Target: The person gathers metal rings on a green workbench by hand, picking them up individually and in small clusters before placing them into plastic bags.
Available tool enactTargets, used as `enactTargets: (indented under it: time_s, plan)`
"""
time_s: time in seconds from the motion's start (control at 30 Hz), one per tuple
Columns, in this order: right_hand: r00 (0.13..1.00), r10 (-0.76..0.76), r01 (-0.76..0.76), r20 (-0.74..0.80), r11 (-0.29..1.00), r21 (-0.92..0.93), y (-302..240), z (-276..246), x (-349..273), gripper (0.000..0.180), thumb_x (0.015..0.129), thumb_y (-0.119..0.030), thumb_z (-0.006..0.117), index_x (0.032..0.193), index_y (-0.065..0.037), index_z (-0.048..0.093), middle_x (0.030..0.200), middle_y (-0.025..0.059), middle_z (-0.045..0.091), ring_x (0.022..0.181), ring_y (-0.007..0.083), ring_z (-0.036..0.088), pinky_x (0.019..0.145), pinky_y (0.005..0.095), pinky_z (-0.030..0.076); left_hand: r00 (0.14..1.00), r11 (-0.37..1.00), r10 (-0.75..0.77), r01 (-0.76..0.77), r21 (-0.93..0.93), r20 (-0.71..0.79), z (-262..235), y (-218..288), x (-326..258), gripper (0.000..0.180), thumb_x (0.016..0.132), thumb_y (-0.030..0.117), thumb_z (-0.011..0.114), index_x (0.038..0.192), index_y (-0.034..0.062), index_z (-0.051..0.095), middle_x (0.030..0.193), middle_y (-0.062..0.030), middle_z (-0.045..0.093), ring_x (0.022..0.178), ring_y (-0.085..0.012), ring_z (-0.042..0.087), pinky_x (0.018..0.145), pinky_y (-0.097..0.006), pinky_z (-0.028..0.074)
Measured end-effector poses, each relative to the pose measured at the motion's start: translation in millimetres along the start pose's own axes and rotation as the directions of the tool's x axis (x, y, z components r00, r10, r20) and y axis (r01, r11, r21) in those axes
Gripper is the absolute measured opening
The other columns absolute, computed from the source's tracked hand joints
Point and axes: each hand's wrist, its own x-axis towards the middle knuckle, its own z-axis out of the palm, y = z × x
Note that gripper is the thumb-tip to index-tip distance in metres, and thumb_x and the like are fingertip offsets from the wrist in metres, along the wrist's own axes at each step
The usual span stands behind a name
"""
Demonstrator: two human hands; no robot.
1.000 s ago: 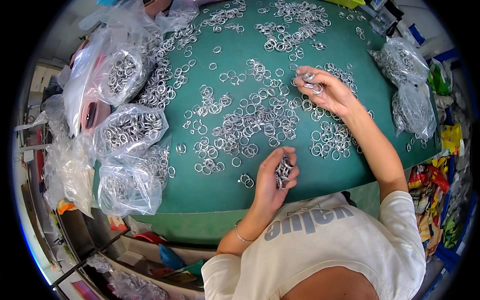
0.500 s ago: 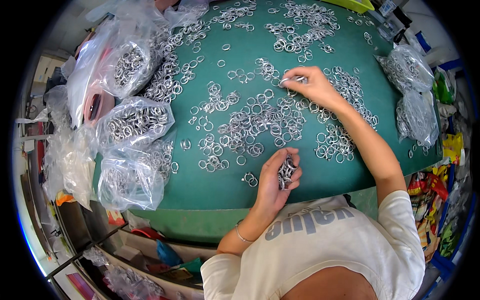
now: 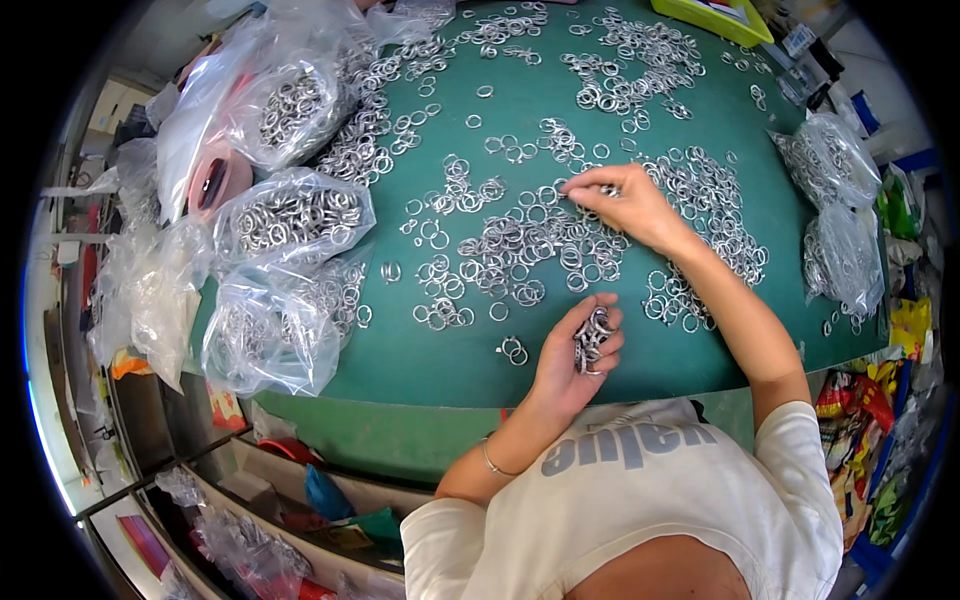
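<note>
one green table (image 3: 430, 355) bears it all, with full clear bags (image 3: 305, 365) along its left and right sides, perhaps to keep the middle within reach. the left hand (image 3: 566, 352) is cupped round a clutch of rings (image 3: 592, 342) near the front edge, probably so none spill. the right hand (image 3: 634, 208), fingertips pinched narrow at the loose heap, seems to hold some too, partly hidden; others lie spread mid-table, likely easier to tell apart.

- Shows large grey lettering (image 3: 628, 451), upside down, across a white T-shirt (image 3: 640, 515).
- Includes a small white label (image 3: 799, 40) at upper right, too tiny to read.
</note>
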Motion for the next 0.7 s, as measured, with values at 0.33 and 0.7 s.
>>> enactTargets:
  time_s: [0.33,0.7]
  plan:
    - [0.922,0.059,0.231,0.383,0.709,-0.666,-18.7,2.6,5.1,0.026,0.076,-0.017,0.064,0.1,-0.005,0.064,0.083,0.016,0.064,0.079,0.0315,0.061,0.072,0.0405,0.048,0.999,0.999,0.045,-0.046,0.003,0.025,-6.1,4.0,-6.4,0.02,0.091,0.021,0.045,0.102,0.0045,0.051,0.081,-0.0051,0.048,0.056,-0.0108,0.039,0.038,-0.02,0.03]
    - [0.969,0.245,-0.234,0.004,0.919,0.318,-43.9,29.0,-77.5,0.015,0.087,-0.011,0.053,0.092,0.002,0.059,0.071,0.0031,0.055,0.069,0.008,0.052,0.058,0.0236,0.043,0.989,0.983,0.087,-0.066,-0.171,0.12,-1.3,4.3,-2.9,0.029,0.091,0.02,0.042,0.114,0.0062,0.052,0.112,-0.011,0.055,0.107,-0.0243,0.052,0.089,-0.041,0.042]
